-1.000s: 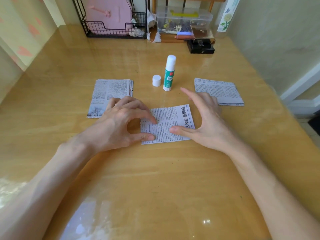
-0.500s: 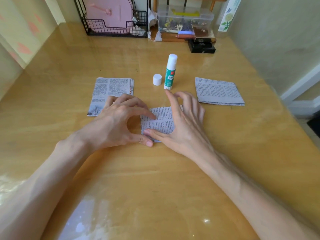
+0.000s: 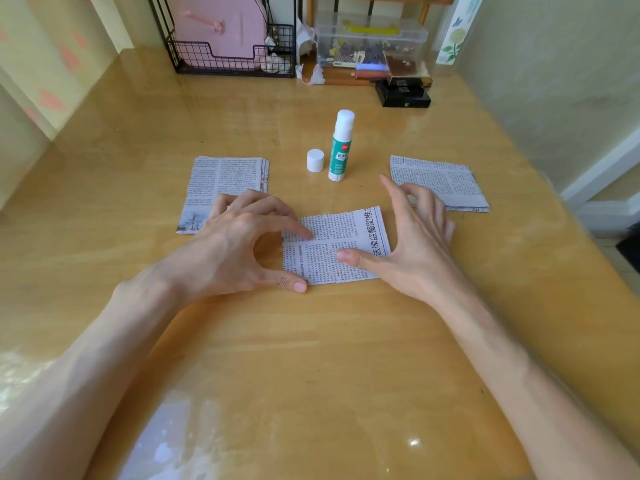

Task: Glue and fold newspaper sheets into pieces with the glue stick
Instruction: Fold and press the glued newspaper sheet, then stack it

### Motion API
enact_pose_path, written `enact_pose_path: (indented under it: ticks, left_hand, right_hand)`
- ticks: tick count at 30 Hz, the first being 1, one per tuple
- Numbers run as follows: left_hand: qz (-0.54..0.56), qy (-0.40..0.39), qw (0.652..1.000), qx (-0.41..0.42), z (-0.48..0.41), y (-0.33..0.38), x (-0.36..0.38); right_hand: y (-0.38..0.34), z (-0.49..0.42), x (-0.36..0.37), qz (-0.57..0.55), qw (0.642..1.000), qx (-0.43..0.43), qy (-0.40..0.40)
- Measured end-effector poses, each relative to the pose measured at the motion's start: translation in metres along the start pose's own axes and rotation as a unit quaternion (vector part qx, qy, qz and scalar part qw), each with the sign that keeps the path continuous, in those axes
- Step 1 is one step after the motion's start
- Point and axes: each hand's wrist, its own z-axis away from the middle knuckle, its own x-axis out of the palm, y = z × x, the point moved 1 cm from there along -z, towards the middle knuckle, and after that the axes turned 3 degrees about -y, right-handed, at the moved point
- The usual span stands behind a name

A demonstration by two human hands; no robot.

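A folded newspaper piece point(image 3: 341, 237) lies flat at the middle of the wooden table point(image 3: 311, 358). My left hand point(image 3: 239, 244) presses its left edge with index fingertip and thumb tip. My right hand point(image 3: 412, 237) rests at its right end, thumb lying flat on the paper, fingers spread above the table. An uncapped green and white glue stick point(image 3: 340, 147) stands upright behind the piece, its white cap point(image 3: 315, 161) beside it on the left. A stack of folded newspaper point(image 3: 221, 185) lies at the left, partly under my left hand. Another folded newspaper piece point(image 3: 443, 181) lies at the right.
Along the far edge stand a black wire rack point(image 3: 221, 60) with a pink item, a clear plastic box point(image 3: 370, 39) of small things on a wooden shelf, and a black box point(image 3: 405, 95). The table's right edge runs close to the wall.
My right hand slid left across the folded piece half a second ago and is now back at its right end with the thumb on the paper. The left hand stayed in place.
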Motion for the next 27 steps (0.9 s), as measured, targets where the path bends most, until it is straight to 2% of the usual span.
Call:
enact_pose_path:
  ticks: [10,17,20,23,25,27]
  left_hand:
    - [0.007,0.009,1.000,0.007,0.000,-0.001,0.001]
    - [0.005,0.010,1.000,0.011,0.001,-0.003,0.002]
    - [0.020,0.022,1.000,0.009,0.002,-0.002,0.001]
    - [0.014,0.028,0.999,0.014,0.001,-0.004,0.002]
    - [-0.003,0.041,0.999,0.014,0.001,-0.006,0.002]
    - [-0.022,0.055,0.998,0.008,0.001,-0.007,0.001]
  right_hand:
    - [0.022,-0.007,-0.023,-0.025,0.997,0.076,-0.024]
    - [0.022,-0.008,-0.025,-0.028,0.996,0.078,-0.032]
    - [0.016,-0.006,-0.021,-0.066,0.997,0.023,0.032]
    - [-0.001,0.000,-0.012,-0.117,0.982,-0.121,0.090]
    - [-0.014,0.007,0.000,-0.090,0.969,-0.212,0.085]
    - [-0.026,0.015,0.012,-0.048,0.961,-0.266,0.058]
